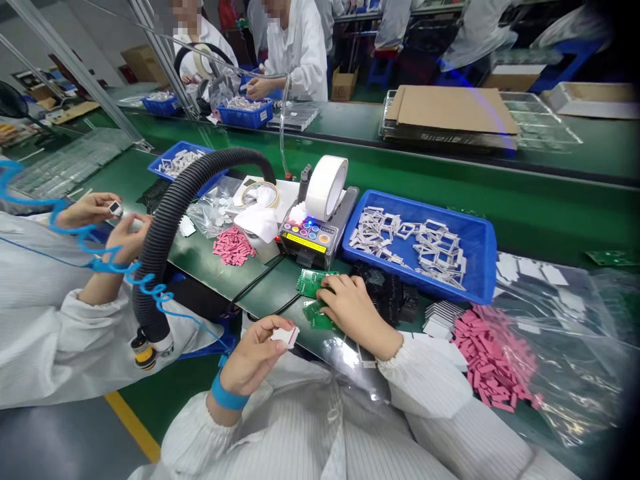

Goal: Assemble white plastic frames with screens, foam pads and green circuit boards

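Observation:
My left hand (255,357), with a blue wristband, is closed in a pinch on a small white square pad with a pink edge (287,335), held near my chest. My right hand (353,308) rests palm down on the green bench with its fingers curled over small green circuit boards (313,281), touching them. Just beyond my right hand stands a tape dispenser (313,235) carrying a large white tape roll (326,187).
A blue tray (477,263) of white square frames sits right of the dispenser. Pink strips (493,360) lie on plastic at right, more pink strips (233,245) at left. A black corrugated hose (167,220) arches over the bench. A co-worker's hands (107,223) work at left.

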The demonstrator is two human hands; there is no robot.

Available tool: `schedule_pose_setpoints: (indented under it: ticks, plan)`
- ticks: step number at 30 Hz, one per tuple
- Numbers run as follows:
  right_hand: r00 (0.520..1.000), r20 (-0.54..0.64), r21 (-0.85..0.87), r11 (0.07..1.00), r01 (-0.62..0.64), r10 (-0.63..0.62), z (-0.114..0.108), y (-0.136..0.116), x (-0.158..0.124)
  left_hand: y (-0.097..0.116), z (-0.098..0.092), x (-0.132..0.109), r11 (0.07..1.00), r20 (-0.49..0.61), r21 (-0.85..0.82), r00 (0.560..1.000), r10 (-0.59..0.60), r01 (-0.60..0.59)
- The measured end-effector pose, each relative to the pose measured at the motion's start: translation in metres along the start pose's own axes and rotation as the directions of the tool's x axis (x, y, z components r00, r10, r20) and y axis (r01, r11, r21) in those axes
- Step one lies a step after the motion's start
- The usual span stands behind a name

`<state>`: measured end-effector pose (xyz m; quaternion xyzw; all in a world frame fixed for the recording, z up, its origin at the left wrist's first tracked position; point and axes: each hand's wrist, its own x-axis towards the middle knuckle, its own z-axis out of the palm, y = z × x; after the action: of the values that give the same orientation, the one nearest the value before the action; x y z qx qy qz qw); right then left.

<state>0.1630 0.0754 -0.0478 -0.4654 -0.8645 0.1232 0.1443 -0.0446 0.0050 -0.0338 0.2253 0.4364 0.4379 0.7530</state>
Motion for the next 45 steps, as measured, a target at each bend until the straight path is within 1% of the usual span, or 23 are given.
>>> schedule_pose_setpoints:
  ticks: [2,4,6,7,9,10,11,12,14,16,17,19,22,25,27,29,31,34,37,42,45]
  plan:
    - [1.000,-0.029,0.089,0.996,-0.003,0.006,-0.009,0.000,-0.004,0.002,0.003,0.000,1.000,0.021,0.009,1.000,0.006,-0.006]
    - [0.999,-0.053,0.170,0.985,-0.003,0.012,-0.021,-0.005,-0.011,0.004,0.009,-0.001,0.999,0.066,0.033,0.998,0.013,-0.016]
    - [0.998,-0.061,0.297,0.954,0.040,-0.023,-0.033,-0.015,-0.020,0.006,0.017,0.000,0.999,0.126,0.036,0.992,0.011,-0.015]
    - [0.996,-0.064,0.397,0.914,0.077,-0.056,-0.038,-0.021,-0.025,0.007,0.021,0.000,1.000,0.158,0.023,0.987,0.003,-0.007]
    - [0.988,-0.118,0.599,0.786,0.154,-0.104,-0.045,-0.033,-0.034,0.007,0.030,0.001,0.999,0.202,-0.046,0.979,0.000,0.010]
    - [0.981,-0.161,0.666,0.721,0.190,-0.110,-0.046,-0.038,-0.038,0.007,0.034,0.002,0.995,0.212,-0.100,0.977,0.006,0.016]
    - [0.972,-0.208,0.695,0.682,0.227,-0.111,-0.047,-0.042,-0.042,0.006,0.038,0.003,0.987,0.214,-0.157,0.977,0.004,0.031]
    - [0.958,-0.261,0.679,0.683,0.269,-0.118,-0.047,-0.045,-0.045,0.004,0.043,0.004,0.976,0.216,-0.212,0.976,-0.007,0.054]
    - [0.916,-0.361,0.581,0.726,0.370,-0.178,-0.048,-0.048,-0.051,-0.001,0.050,0.005,0.948,0.235,-0.294,0.970,-0.054,0.124]
    - [0.874,-0.422,0.488,0.751,0.444,-0.241,-0.052,-0.047,-0.056,-0.005,0.055,0.004,0.930,0.267,-0.324,0.960,-0.087,0.175]
    - [0.866,-0.434,0.472,0.756,0.453,-0.248,-0.056,-0.045,-0.057,-0.007,0.057,0.004,0.930,0.277,-0.320,0.957,-0.092,0.182]
    - [0.884,-0.401,0.507,0.746,0.432,-0.239,-0.066,-0.041,-0.057,-0.008,0.059,0.001,0.944,0.270,-0.279,0.958,-0.097,0.174]
    - [0.931,-0.284,0.576,0.736,0.356,-0.228,-0.080,-0.031,-0.049,-0.005,0.062,-0.003,0.966,0.298,-0.144,0.941,-0.164,0.214]
    - [0.959,-0.168,0.645,0.710,0.281,-0.227,-0.084,-0.024,-0.036,-0.002,0.064,-0.006,0.959,0.330,-0.031,0.908,-0.258,0.283]
    - [0.970,-0.136,0.701,0.671,0.240,-0.204,-0.083,-0.022,-0.028,-0.001,0.064,-0.006,0.953,0.338,-0.028,0.900,-0.275,0.301]
    - [0.977,-0.137,0.744,0.634,0.209,-0.161,-0.080,-0.022,-0.023,-0.001,0.063,-0.006,0.951,0.364,-0.060,0.894,-0.261,0.302]
    - [0.978,-0.150,0.766,0.609,0.206,-0.142,-0.079,-0.023,-0.019,-0.002,0.061,-0.007,0.951,0.385,-0.081,0.889,-0.248,0.300]
    - [0.972,-0.173,0.771,0.592,0.234,-0.159,-0.078,-0.025,-0.016,-0.003,0.058,-0.007,0.956,0.385,-0.073,0.892,-0.236,0.285]
    - [0.970,-0.184,0.773,0.587,0.242,-0.158,-0.077,-0.027,-0.014,-0.004,0.056,-0.007,0.959,0.398,-0.038,0.884,-0.245,0.282]
    - [0.964,-0.159,0.785,0.565,0.256,-0.215,-0.076,-0.028,-0.013,-0.004,0.053,-0.006,0.964,0.418,-0.052,0.882,-0.215,0.260]
    - [0.959,-0.153,0.792,0.552,0.263,-0.238,-0.074,-0.029,-0.012,-0.003,0.050,-0.007,0.965,0.412,-0.036,0.883,-0.224,0.261]
